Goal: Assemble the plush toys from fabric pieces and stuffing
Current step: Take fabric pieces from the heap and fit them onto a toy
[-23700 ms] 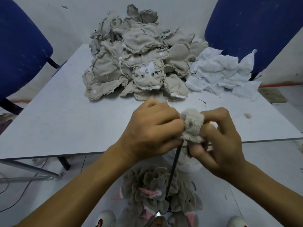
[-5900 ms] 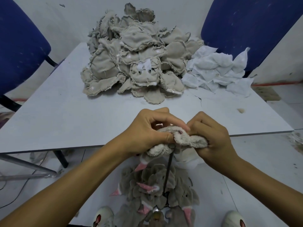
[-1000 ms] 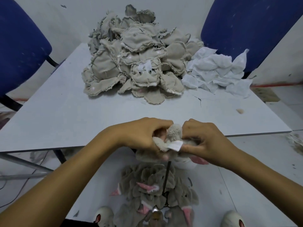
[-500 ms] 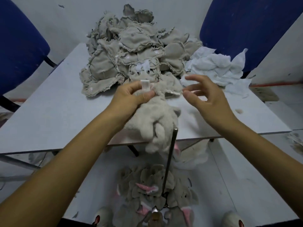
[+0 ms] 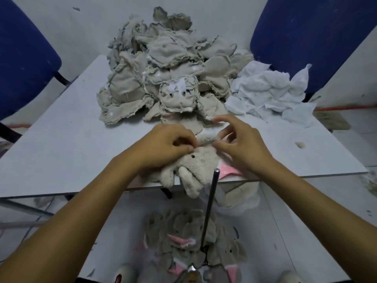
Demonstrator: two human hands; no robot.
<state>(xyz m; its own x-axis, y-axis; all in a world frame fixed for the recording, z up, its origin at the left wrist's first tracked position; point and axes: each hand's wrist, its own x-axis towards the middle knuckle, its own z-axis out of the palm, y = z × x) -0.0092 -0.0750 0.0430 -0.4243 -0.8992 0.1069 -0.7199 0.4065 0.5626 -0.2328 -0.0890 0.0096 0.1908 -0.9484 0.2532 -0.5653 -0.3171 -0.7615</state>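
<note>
Head view: your left hand [image 5: 169, 146] and right hand [image 5: 240, 144] each pinched the far edge of the plush toy [image 5: 195, 166]. It lay on the table [image 5: 61, 144] at the near edge, long axis toward you, legs overhanging, midway between both hands.

The pale grey tabletop [image 5: 61, 152] carries a tall heap of beige fabric shells [image 5: 163, 64] at its far middle, with crumpled white cloths [image 5: 269, 92] just to the right, touching the heap. A plush toy [image 5: 195, 168] lies at the near edge, its limbs hanging over. A small tuft of stuffing [image 5: 299, 144] sits alone toward the right edge.

On the floor [image 5: 295, 231] below lies a pile of grey toys [image 5: 189, 237] with pink ears.
</note>
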